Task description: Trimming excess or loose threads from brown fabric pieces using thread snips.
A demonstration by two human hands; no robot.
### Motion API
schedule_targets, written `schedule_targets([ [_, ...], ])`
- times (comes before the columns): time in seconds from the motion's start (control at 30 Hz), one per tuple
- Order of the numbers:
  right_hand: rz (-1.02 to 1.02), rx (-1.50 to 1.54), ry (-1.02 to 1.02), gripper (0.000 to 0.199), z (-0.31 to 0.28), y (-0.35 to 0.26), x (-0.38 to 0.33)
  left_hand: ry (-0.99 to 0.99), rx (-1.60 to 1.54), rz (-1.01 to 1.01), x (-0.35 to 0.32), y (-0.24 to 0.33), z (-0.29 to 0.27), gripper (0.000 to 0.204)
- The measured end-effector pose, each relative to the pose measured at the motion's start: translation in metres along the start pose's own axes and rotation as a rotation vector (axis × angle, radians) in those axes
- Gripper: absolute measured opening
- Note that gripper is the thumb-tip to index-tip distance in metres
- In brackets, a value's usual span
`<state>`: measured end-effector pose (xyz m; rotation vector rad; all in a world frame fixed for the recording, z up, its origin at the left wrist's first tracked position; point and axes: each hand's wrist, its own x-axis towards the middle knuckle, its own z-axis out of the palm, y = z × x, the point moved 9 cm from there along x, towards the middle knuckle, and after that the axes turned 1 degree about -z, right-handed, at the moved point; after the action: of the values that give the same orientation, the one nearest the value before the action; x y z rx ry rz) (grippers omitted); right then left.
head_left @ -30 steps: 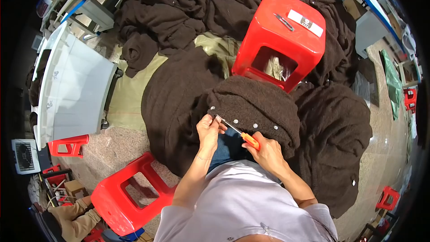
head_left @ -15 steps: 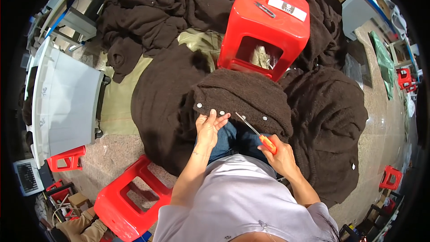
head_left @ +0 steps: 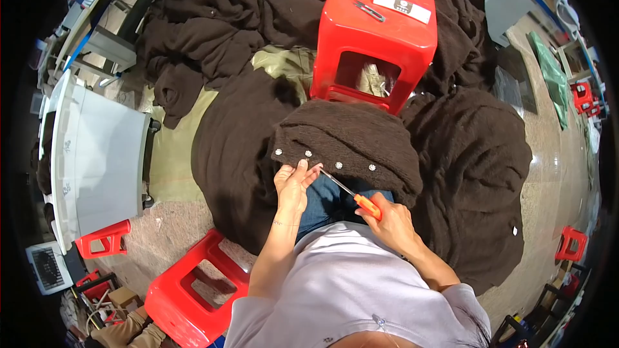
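Note:
A dark brown knit garment [head_left: 348, 129] lies bundled across my lap, with a row of several small white, shiny buttons [head_left: 339, 165] along its near edge. My left hand [head_left: 293, 187] pinches that edge, its thumb just below the second button from the left. My right hand [head_left: 392, 224] grips a screwdriver-like tool [head_left: 367, 206] by its orange handle. The thin metal shaft slants up and left, and its tip is by my left fingertips at the garment's edge. Whether the tip touches the cloth cannot be made out.
A red stool [head_left: 380, 19] stands ahead, carrying thread snips [head_left: 369, 11] and a white label card [head_left: 402, 6]. Brown knit piles [head_left: 471, 180] surround me. A white bin [head_left: 103, 161] stands at left; another red stool [head_left: 193, 290] is behind left. Yellowish sheeting [head_left: 177, 161] covers some floor.
The tool has shifted left, bringing its tip closer to my left fingertips. My left hand now sits at the garment's edge below the second button. The whole view has turned slightly.

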<state>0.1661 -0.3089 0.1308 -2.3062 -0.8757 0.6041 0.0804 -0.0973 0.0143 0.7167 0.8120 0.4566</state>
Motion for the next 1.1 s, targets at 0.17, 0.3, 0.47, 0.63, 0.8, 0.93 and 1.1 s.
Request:
schedule_targets([
  [0.17, 0.048, 0.142, 0.083, 0.027, -0.011, 0.013, -0.005, -0.113, 0.007, -0.177, -0.012, -0.014, 0.032, 0.019],
  [0.3, 0.120, 0.114, 0.087, 0.028, -0.030, 0.021, -0.021, -0.206, 0.104, -0.260, -0.012, -0.050, 0.047, 0.022],
  [0.47, 0.161, 0.021, 0.054, 0.029, -0.027, 0.039, -0.037, -0.155, 0.051, -0.176, -0.009, -0.049, 0.053, 0.023],
  [0.63, 0.156, 0.051, 0.097, 0.029, -0.029, 0.033, -0.031, -0.215, 0.238, 0.015, -0.015, -0.035, 0.057, 0.021],
  [0.8, 0.181, 0.079, 0.106, 0.030, -0.040, 0.043, -0.038, -0.223, -0.034, -0.012, -0.013, -0.042, 0.046, 0.027],
  [0.93, 0.237, 0.024, 0.160, 0.031, -0.052, 0.057, -0.052, -0.160, 0.307, -0.142, -0.020, -0.052, 0.085, 0.050],
  [1.1, 0.253, -0.001, 0.214, 0.032, -0.052, 0.063, -0.060, 0.023, 0.295, -0.203, 0.020, -0.085, 0.077, 0.036],
])
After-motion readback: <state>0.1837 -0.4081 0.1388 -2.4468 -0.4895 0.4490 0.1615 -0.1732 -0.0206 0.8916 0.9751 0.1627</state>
